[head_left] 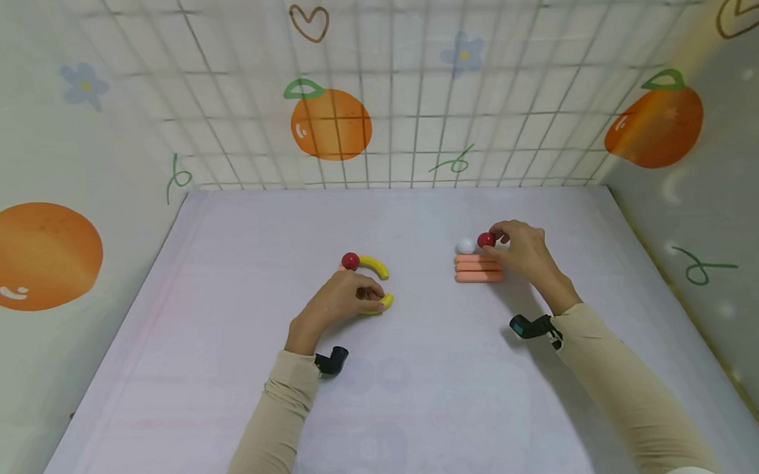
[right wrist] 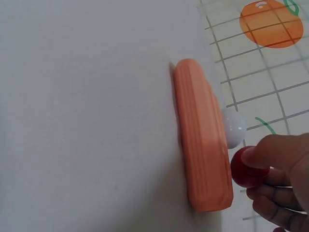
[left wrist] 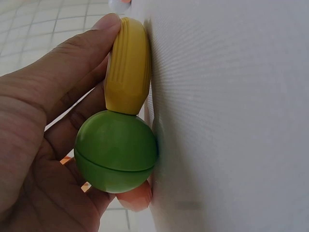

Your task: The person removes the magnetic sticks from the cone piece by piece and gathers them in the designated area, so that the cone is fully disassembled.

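Observation:
My left hand (head_left: 338, 299) pinches a yellow curved, banana-like piece (left wrist: 128, 67) lying on the table. Against its end sits a green ball (left wrist: 116, 150), which my hand hides in the head view. An orange stick end (left wrist: 136, 197) peeks out behind the ball. Just beyond that hand are a red ball (head_left: 350, 261) and another yellow curved piece (head_left: 376, 267). Farther right, my right hand (head_left: 526, 251) holds a second red ball (right wrist: 247, 166) between thumb and fingers. It is beside a white ball (head_left: 465, 246), behind a row of salmon-coloured sticks (head_left: 478, 277).
The pale tabletop (head_left: 416, 375) meets a white wire grid (head_left: 407, 138) at the back, covered by a sheet printed with oranges. Printed sheets also line both sides. A small black camera (head_left: 332, 362) is worn on each wrist.

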Tool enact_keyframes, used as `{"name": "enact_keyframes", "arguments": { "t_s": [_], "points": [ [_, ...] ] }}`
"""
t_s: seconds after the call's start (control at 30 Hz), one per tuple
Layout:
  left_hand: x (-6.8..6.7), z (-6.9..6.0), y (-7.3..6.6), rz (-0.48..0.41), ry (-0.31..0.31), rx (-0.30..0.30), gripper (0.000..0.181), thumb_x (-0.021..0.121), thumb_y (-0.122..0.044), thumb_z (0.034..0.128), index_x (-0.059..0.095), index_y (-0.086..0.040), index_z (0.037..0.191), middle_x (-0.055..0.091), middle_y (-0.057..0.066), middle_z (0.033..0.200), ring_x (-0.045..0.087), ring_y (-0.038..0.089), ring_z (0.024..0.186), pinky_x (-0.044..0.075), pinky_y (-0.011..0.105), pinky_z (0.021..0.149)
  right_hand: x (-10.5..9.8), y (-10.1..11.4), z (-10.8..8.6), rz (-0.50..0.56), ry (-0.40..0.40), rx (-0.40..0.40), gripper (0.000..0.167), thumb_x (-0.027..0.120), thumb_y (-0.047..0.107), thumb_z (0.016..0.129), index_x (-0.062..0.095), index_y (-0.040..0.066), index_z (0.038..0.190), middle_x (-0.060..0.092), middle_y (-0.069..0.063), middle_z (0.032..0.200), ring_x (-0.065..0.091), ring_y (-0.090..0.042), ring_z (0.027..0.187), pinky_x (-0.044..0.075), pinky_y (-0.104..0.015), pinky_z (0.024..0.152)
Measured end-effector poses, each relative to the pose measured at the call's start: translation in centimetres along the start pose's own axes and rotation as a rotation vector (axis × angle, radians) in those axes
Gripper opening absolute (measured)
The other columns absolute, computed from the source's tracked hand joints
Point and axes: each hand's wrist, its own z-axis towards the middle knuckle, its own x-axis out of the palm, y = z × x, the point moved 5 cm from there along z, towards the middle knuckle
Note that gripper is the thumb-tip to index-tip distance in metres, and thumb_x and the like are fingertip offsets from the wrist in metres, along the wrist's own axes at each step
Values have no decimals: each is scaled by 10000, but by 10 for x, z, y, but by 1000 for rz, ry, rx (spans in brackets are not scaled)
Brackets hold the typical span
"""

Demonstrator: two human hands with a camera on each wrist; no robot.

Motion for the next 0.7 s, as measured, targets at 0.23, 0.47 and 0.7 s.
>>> {"name": "enact_keyframes", "arguments": {
  "t_s": [0.23, 0.47, 0.7],
  "points": [
    [1, -1, 0, -4, -9, 5, 166, 828, -192, 843, 783, -125, 987, 705, -81, 856, 623, 102, 790, 517, 298, 751, 6, -2, 2, -1, 23, 23, 364, 757, 205, 896, 666, -34, 1155, 667, -204, 1044, 593, -352, 995, 288, -558, 876],
    [3, -1, 2, -2, -9, -11, 165, 831, -201, 842, 783, -135, 985, 700, -91, 850, 624, 111, 801, 516, 308, 761, 11, -5, 3, -17, 62, 30, 348, 742, 198, 911, 670, -34, 1160, 669, -204, 1053, 598, -354, 1002, 286, -553, 850],
    [3, 0, 3, 1, -13, -21, 167, 826, -210, 847, 780, -138, 991, 700, -92, 859, 624, 108, 807, 516, 303, 762, 10, -3, 1, -48, 66, 13, 394, 715, 212, 933, 627, -27, 1235, 636, -223, 1126, 575, -382, 1056, 286, -578, 853]
  ]
}}
